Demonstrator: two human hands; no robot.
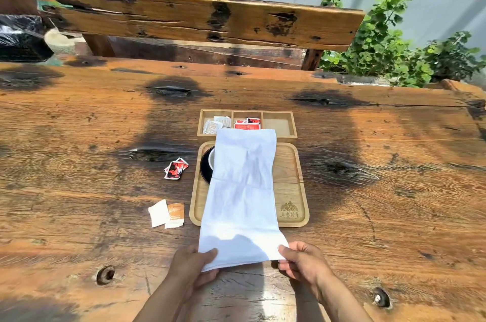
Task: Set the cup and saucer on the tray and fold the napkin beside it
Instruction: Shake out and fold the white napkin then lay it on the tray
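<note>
A long white napkin [242, 190] is stretched out in front of me, lying over the wooden tray [289, 190] and reaching back over the divided box. My left hand [192, 266] pinches its near left corner and my right hand [302, 263] pinches its near right corner, both just above the table's front part. On the tray's left side a dark saucer [205, 166] with a white cup [211, 158] peeks out from under the napkin; most of both is hidden.
Behind the tray stands a wooden box [280, 124] with three compartments, two holding packets. Red packets [175, 168] and white and orange sachets [167, 214] lie on the table left of the tray. A bench and plants are beyond the table.
</note>
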